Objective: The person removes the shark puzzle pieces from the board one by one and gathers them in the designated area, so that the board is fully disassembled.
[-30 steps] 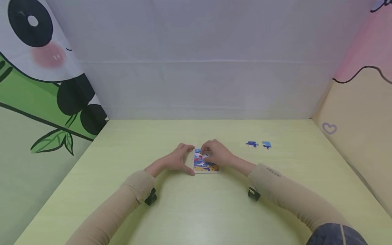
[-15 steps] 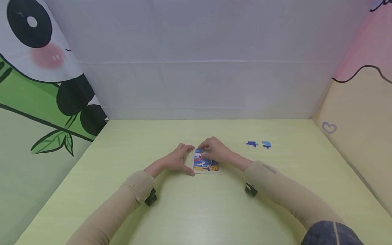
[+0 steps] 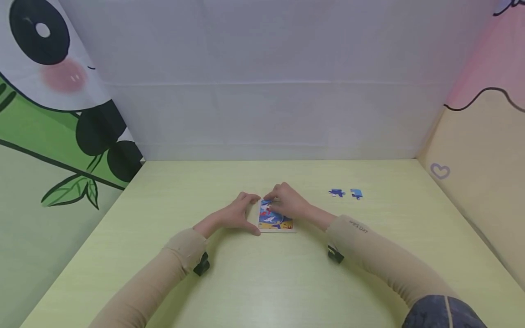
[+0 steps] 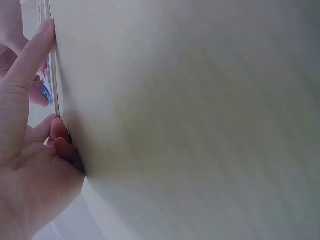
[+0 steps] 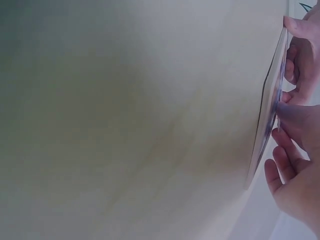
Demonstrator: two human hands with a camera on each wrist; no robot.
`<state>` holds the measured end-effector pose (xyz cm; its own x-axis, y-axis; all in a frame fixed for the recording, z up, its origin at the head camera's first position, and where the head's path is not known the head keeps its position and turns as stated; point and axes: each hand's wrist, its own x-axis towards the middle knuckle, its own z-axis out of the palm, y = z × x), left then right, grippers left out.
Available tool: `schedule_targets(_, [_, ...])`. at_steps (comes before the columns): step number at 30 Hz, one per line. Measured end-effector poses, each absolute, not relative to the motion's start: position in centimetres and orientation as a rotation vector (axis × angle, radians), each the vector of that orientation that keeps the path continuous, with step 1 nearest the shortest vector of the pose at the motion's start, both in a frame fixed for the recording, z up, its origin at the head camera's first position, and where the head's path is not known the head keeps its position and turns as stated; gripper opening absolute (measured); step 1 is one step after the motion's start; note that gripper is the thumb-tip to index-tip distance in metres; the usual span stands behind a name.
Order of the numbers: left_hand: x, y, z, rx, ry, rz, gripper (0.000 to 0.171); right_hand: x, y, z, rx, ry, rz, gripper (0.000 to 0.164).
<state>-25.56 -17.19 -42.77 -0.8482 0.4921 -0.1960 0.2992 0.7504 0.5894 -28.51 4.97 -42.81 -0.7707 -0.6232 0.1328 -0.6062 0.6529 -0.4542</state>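
A small jigsaw puzzle board [image 3: 275,221] with a colourful sea picture and a pale frame lies mid-table in the head view. My left hand [image 3: 234,212] holds its left side, the thumb at the near left corner and fingers at the far left corner. Above the far part of the board, my right hand [image 3: 289,202] pinches a puzzle piece between thumb and fingers. A bit of this blue puzzle piece [image 4: 46,92] shows in the left wrist view; the rest is hidden by the fingers. In the right wrist view the board's edge [image 5: 267,105] is seen side-on.
Two loose blue puzzle pieces, a left one [image 3: 337,193] and a right one [image 3: 356,194], lie to the right of the board. The pale yellow table [image 3: 262,282] ends at a whitish back wall [image 3: 262,118]. Printed side panels stand left and right.
My right hand has shifted left and slightly away over the board, to its far left part, and is almost still in the last half second. The left hand stays in place.
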Motion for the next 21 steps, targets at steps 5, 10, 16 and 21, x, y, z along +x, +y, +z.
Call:
schedule_targets(5, [-25.5, -17.3, -42.7, 0.614, 2.608, 0.796, 0.106, -28.3, 5.1, -42.9, -1.061, 2.819, -0.761, 0.034])
schedule_targets(10, [-25.5, -17.2, -42.7, 0.621, 2.608, 0.804, 0.106, -28.4, 5.7, -42.9, -1.08, 2.803, -0.777, 0.035])
schedule_targets(16, [-25.6, -17.3, -42.9, 0.632, 2.62, 0.787, 0.105, -28.9, 6.9, -42.7, -1.044, 2.802, -0.768, 0.034])
schedule_targets(21, [-25.6, -17.3, -42.9, 0.611, 2.622, 0.795, 0.105, -29.3, 8.1, -42.8, -0.99, 2.814, -0.762, 0.034])
